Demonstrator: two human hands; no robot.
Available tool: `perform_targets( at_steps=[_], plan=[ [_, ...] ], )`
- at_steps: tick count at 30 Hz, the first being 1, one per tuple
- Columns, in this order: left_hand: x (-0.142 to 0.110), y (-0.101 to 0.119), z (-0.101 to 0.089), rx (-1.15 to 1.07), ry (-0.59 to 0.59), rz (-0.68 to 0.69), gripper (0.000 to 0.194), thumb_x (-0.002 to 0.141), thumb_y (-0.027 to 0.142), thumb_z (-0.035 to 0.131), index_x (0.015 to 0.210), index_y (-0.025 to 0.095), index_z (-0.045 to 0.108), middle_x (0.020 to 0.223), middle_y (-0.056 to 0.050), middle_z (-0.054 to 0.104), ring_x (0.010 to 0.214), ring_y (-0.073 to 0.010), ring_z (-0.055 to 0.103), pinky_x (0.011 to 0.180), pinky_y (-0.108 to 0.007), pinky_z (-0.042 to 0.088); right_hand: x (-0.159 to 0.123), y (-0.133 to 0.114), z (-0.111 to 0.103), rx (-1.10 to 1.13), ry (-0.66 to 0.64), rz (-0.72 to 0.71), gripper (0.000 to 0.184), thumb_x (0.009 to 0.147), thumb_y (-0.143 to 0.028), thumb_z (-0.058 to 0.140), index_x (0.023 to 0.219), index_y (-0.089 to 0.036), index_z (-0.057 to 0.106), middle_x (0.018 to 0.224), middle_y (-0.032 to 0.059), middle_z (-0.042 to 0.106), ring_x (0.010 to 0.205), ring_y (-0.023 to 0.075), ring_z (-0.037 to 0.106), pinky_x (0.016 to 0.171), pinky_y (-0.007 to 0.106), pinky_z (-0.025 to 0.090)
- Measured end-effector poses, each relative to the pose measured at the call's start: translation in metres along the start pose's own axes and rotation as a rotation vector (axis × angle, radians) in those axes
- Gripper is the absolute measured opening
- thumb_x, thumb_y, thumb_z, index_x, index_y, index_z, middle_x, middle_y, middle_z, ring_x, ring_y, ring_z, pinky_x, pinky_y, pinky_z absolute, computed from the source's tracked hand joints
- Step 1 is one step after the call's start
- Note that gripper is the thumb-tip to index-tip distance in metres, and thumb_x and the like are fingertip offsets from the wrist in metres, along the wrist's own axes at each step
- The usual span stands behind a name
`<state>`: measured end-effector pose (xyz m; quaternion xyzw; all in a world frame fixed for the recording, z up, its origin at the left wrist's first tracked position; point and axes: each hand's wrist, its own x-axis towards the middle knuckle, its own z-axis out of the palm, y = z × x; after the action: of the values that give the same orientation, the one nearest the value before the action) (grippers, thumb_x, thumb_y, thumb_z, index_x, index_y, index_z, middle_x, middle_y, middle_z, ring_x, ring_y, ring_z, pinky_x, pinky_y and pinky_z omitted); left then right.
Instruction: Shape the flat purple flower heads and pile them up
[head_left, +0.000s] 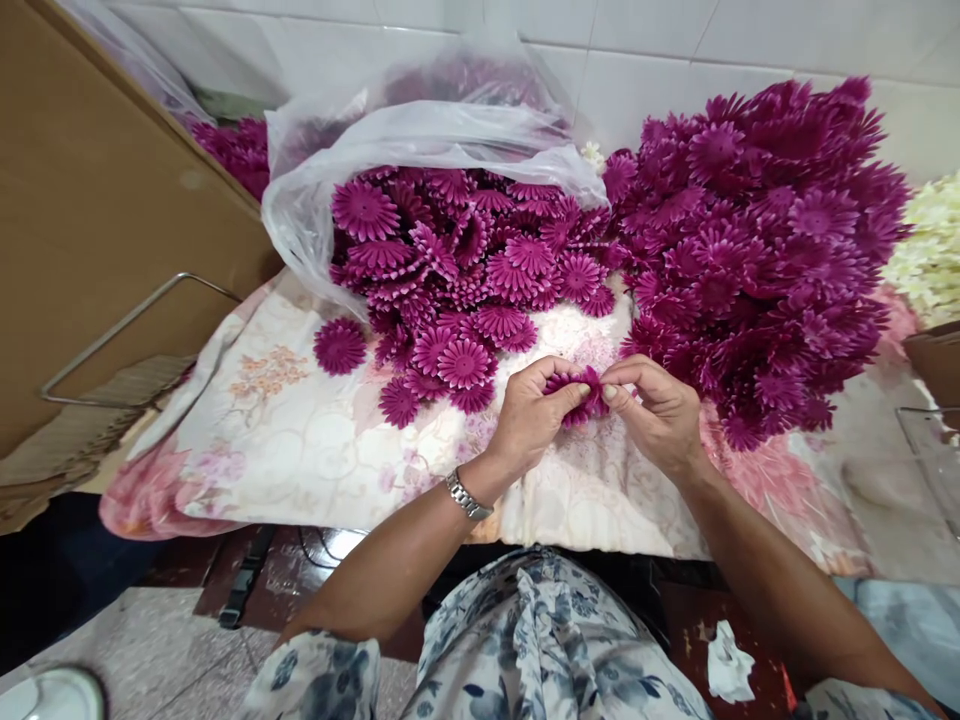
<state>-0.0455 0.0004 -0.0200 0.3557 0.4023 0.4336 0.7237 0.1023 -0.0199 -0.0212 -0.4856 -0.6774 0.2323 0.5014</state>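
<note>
My left hand (531,415) and my right hand (658,412) meet over a floral cloth (300,440), both pinched on one purple fabric flower (581,392). A silver watch sits on my left wrist. Just beyond my hands, loose purple flower pieces (450,290) spill out of a clear plastic bag (420,140). To the right rises a big heap of assembled purple flowers (765,250).
A brown cardboard box (97,220) with a metal wire frame (127,330) stands at the left. Cream flowers (930,250) lie at the far right. A white tiled wall (675,50) is behind. A crumpled white scrap (727,665) lies on the floor.
</note>
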Motion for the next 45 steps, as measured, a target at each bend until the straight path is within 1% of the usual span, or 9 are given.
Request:
perform_targets(
  at_steps=[8,13,18,20,23,27,35,40,45],
  plan=[
    [-0.001,0.008,-0.003,-0.091,-0.003,-0.018,0.018,0.065,0.026,0.070,0.067,0.016,0.054,0.054,0.005,0.052,0.045,-0.0076,0.047,0.039,-0.020,0.039,0.002,0.002,-0.006,0.071,0.021,0.049,0.007,0.084,-0.018,0.058,0.079,-0.020,0.063,0.074,0.0002,0.059,0.071,0.0120,0.057,0.064,0.027,0.045],
    [-0.002,0.010,-0.004,-0.025,-0.102,-0.052,0.035,0.073,0.041,0.066,0.058,0.017,0.047,0.046,0.005,0.045,0.038,-0.0058,0.040,0.035,-0.020,0.028,0.003,0.003,-0.007,-0.224,0.068,-0.195,0.009,0.081,-0.013,0.061,0.086,-0.019,0.064,0.094,0.0078,0.064,0.091,0.0174,0.062,0.079,0.034,0.052],
    [-0.001,0.007,-0.003,0.095,-0.078,-0.050,0.023,0.070,0.036,0.068,0.068,0.015,0.059,0.047,0.007,0.045,0.037,-0.0044,0.037,0.036,-0.019,0.025,-0.001,0.004,-0.001,-0.413,0.020,-0.407,0.017,0.080,-0.014,0.061,0.094,-0.022,0.066,0.112,0.0115,0.064,0.102,0.0216,0.063,0.083,0.037,0.055],
    [-0.001,0.007,-0.003,0.091,-0.031,-0.041,0.018,0.069,0.031,0.068,0.069,0.015,0.061,0.047,0.007,0.046,0.036,-0.0047,0.036,0.036,-0.020,0.026,-0.002,0.002,0.000,-0.341,0.031,-0.298,0.024,0.081,-0.019,0.062,0.104,-0.022,0.063,0.110,0.0106,0.065,0.099,0.0200,0.063,0.083,0.037,0.055],
    [-0.001,0.007,-0.003,0.149,0.020,0.033,0.015,0.070,0.030,0.067,0.069,0.016,0.063,0.051,0.006,0.049,0.040,-0.0047,0.038,0.039,-0.020,0.028,-0.002,-0.001,0.002,-0.113,0.005,0.041,0.039,0.080,-0.032,0.065,0.116,-0.021,0.056,0.101,0.0075,0.066,0.087,0.0163,0.064,0.076,0.033,0.054],
    [-0.003,0.008,-0.002,0.294,0.010,0.166,0.011,0.072,0.027,0.066,0.070,0.016,0.066,0.059,0.004,0.055,0.048,-0.0049,0.042,0.046,-0.020,0.033,0.000,0.000,0.001,0.111,-0.036,0.259,0.018,0.079,-0.037,0.065,0.081,-0.019,0.063,0.071,-0.0011,0.062,0.064,0.0103,0.056,0.060,0.024,0.047],
    [-0.005,0.006,-0.004,0.243,-0.095,0.089,0.017,0.072,0.032,0.068,0.068,0.016,0.062,0.052,0.006,0.046,0.046,-0.0049,0.037,0.045,-0.019,0.028,0.003,-0.006,-0.008,0.064,-0.056,0.274,0.030,0.083,-0.042,0.057,0.067,-0.017,0.056,0.057,-0.0038,0.048,0.053,0.0076,0.042,0.051,0.022,0.035],
    [-0.005,0.003,-0.004,0.172,-0.129,0.036,0.019,0.071,0.032,0.068,0.067,0.016,0.061,0.050,0.006,0.045,0.044,-0.0045,0.036,0.043,-0.020,0.027,0.006,-0.013,-0.007,-0.044,-0.067,0.191,0.047,0.088,-0.045,0.048,0.052,-0.019,0.034,0.049,-0.0057,0.029,0.046,0.0057,0.028,0.044,0.022,0.022],
    [-0.005,0.006,-0.004,0.172,-0.149,0.008,0.024,0.072,0.033,0.067,0.061,0.016,0.054,0.047,0.006,0.044,0.040,-0.0045,0.036,0.040,-0.019,0.026,0.009,-0.016,-0.006,-0.204,-0.021,0.060,0.043,0.091,-0.038,0.044,0.054,-0.020,0.034,0.052,-0.0039,0.033,0.049,0.0073,0.034,0.048,0.024,0.026]
  ],
)
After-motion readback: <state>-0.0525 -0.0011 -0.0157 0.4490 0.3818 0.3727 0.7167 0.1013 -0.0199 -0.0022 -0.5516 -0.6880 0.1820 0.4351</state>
